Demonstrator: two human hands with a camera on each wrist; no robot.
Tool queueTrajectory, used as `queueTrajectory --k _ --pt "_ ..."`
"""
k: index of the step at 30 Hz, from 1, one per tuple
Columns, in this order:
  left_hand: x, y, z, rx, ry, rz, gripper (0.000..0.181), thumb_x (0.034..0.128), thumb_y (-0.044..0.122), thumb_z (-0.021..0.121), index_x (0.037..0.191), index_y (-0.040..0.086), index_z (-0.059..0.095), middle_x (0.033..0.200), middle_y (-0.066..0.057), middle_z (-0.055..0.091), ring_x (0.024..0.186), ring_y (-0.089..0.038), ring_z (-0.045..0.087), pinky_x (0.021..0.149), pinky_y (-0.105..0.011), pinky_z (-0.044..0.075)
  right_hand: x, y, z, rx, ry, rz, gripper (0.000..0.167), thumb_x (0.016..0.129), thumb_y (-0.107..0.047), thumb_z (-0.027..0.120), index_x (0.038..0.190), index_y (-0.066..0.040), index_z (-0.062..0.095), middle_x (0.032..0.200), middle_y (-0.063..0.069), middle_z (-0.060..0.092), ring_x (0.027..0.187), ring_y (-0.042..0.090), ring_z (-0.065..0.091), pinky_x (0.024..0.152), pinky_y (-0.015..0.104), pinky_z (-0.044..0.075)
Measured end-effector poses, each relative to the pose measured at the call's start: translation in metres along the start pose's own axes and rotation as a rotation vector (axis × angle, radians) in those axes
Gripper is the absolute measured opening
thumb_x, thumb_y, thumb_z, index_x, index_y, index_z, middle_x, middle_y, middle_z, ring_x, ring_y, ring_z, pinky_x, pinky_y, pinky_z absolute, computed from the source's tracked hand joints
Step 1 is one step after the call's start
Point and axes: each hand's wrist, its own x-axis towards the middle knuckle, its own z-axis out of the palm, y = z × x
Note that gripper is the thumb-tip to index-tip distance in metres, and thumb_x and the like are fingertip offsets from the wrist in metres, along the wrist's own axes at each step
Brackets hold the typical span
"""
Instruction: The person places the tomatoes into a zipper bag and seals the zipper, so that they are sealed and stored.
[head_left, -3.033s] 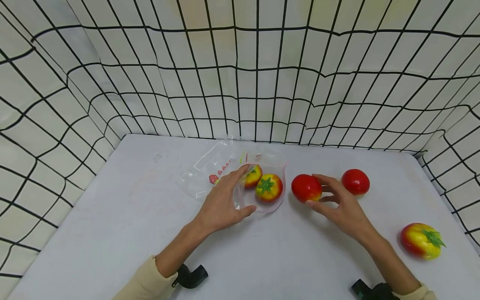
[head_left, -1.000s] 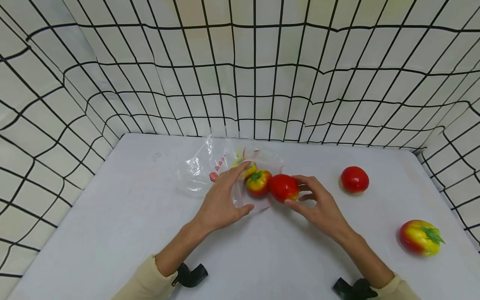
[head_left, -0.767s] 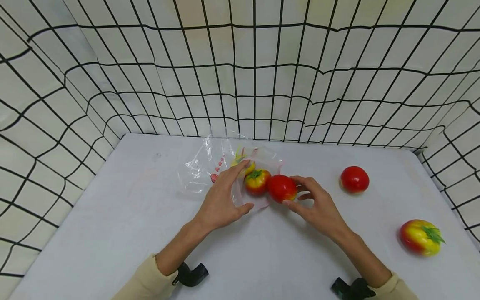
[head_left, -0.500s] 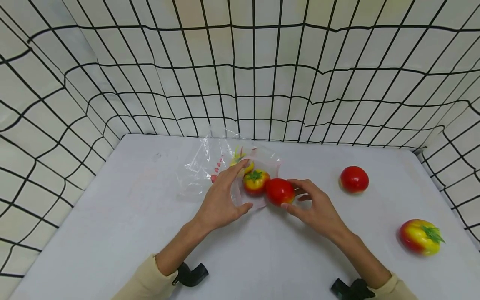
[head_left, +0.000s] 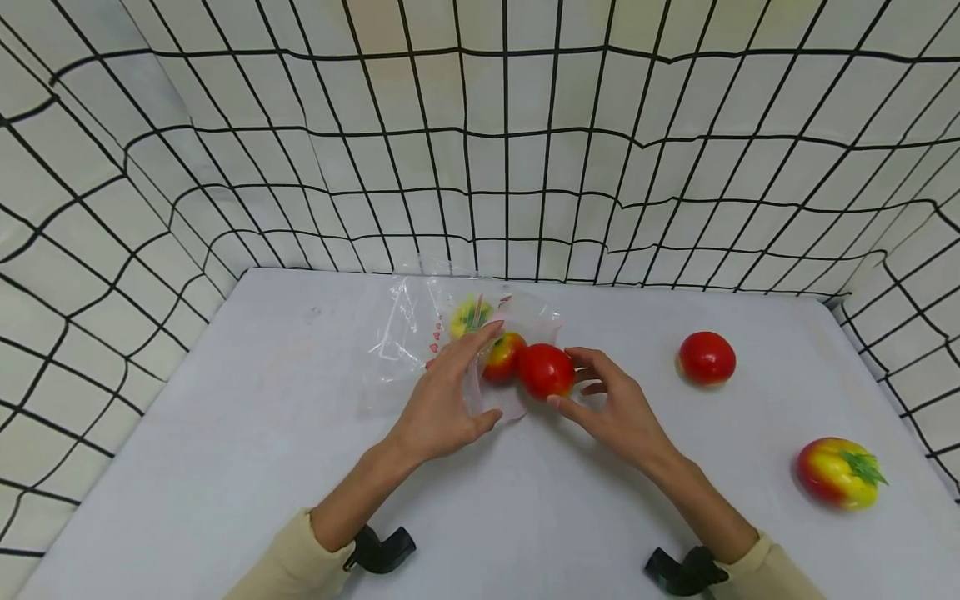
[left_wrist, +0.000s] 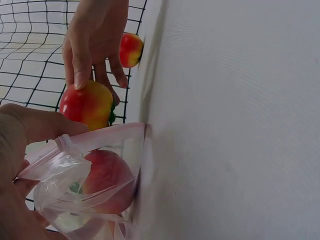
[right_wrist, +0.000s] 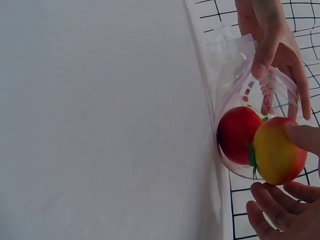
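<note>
With my right hand I'm gripping a glossy red-and-yellow tomato, my thumb on one side of it and my fingers on the other, its green calyx facing down toward the bench. It is right at the mouth of a clear plastic bag; I can't tell whether any of it is past the rim. My left hand holds that bag by its mouth, the thumb over the pinkish zip edge and the mouth spread apart toward my right hand.

Two more tomatoes are inside the bag: a nearer tomato just by the mouth, next to the one I'm gripping, and a deeper tomato, yellowish, seen through the film. Small red printed marks show on the plastic.

Off to my right, a red tomato lies on the bench, well apart from the bag. Nearer me and farther right is a yellow-and-red tomato, tipped on its side with its calyx pointing right. Black netting stands behind the bench.
</note>
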Motion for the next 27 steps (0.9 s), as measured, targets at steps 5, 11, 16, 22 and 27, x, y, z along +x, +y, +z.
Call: queueTrajectory --k 5,11,16,22,27 --pt "0.001 -0.001 0.0 -0.018 -0.002 0.032 0.108 0.0719 0.012 0.093 0.162 0.026 0.036 0.163 0.001 0.046 0.153 -0.025 0.042 0.116 -0.055 0.047 0.008 -0.004 0.006 0.01 0.033 0.029 0.075 0.083 -0.021 0.088 0.146 -0.01 0.05 0.139 0.011 0.064 0.123 0.029 0.064 0.096 0.048 0.062" --pt "0.002 -0.002 -0.002 -0.033 0.008 0.04 0.109 0.0713 0.011 0.094 0.162 0.024 0.035 0.163 0.001 0.047 0.153 -0.025 0.043 0.116 -0.052 0.048 0.011 -0.005 0.01 0.052 0.061 0.026 0.077 0.081 -0.018 0.089 0.145 -0.01 0.047 0.144 0.011 0.057 0.128 0.033 0.062 0.097 0.05 0.062" --pt "0.002 -0.001 -0.003 -0.064 -0.002 0.03 0.109 0.0722 0.012 0.093 0.163 0.024 0.033 0.164 0.001 0.046 0.152 -0.025 0.043 0.116 -0.053 0.048 0.015 -0.005 0.013 0.156 0.054 0.025 0.08 0.08 -0.014 0.089 0.144 -0.011 0.04 0.143 0.012 0.056 0.128 0.034 0.064 0.098 0.05 0.061" --pt "0.004 0.0 -0.004 -0.098 -0.005 0.024 0.109 0.0732 0.012 0.092 0.164 0.024 0.032 0.165 0.002 0.045 0.153 -0.024 0.042 0.118 -0.052 0.046 0.017 -0.004 0.015 0.19 0.074 0.0 0.081 0.08 -0.013 0.09 0.14 -0.014 0.037 0.141 0.012 0.058 0.125 0.034 0.066 0.095 0.049 0.063" --pt "0.004 0.0 -0.004 -0.11 -0.006 0.023 0.11 0.0727 0.011 0.092 0.164 0.023 0.032 0.165 0.002 0.045 0.154 -0.024 0.041 0.118 -0.052 0.046 0.017 -0.003 0.016 0.175 0.09 -0.04 0.076 0.08 -0.01 0.089 0.14 -0.013 0.042 0.139 0.01 0.059 0.124 0.032 0.066 0.095 0.05 0.063"
